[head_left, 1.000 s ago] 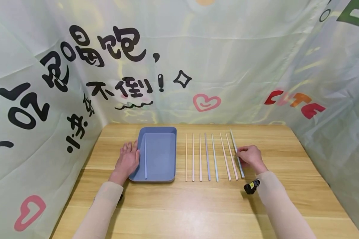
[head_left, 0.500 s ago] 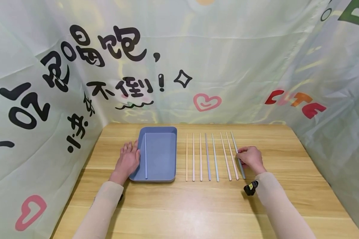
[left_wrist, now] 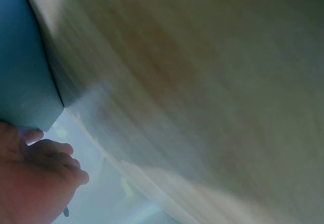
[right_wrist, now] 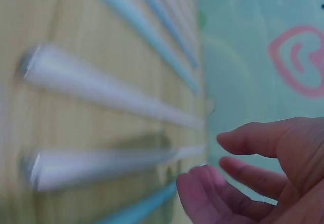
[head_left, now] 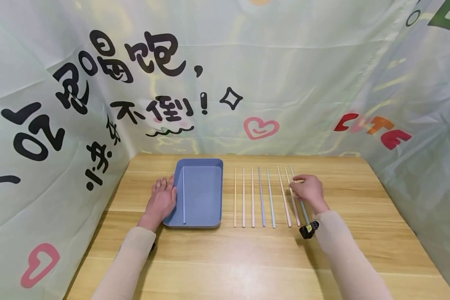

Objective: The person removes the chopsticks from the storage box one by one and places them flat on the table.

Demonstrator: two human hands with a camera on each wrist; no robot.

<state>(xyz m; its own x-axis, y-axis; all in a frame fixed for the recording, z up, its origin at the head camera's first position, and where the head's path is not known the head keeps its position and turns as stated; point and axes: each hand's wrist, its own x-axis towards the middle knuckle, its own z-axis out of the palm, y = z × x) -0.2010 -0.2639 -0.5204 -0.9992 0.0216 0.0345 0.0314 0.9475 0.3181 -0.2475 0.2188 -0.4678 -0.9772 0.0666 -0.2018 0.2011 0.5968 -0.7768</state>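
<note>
My left hand lies with straight fingers against the left side of the blue-grey tray. Inside that tray, near its left wall, is one light blue chopstick. Over the right end of a row of chopsticks, my right hand hovers with nothing held; in the right wrist view its thumb and fingers are apart. Below it lie a blue chopstick, partly covered by the hand, and a pinkish chopstick. The left wrist view shows the left hand by the tray's edge.
Several other chopsticks lie side by side between tray and right hand, among them a yellow one, a purple-blue one and a light blue one. A printed cloth hangs behind and beside the wooden table.
My right hand has let go of the rightmost blue chopstick, which now lies on the table, and has shifted slightly left and away from me. The left hand stays at the tray.
</note>
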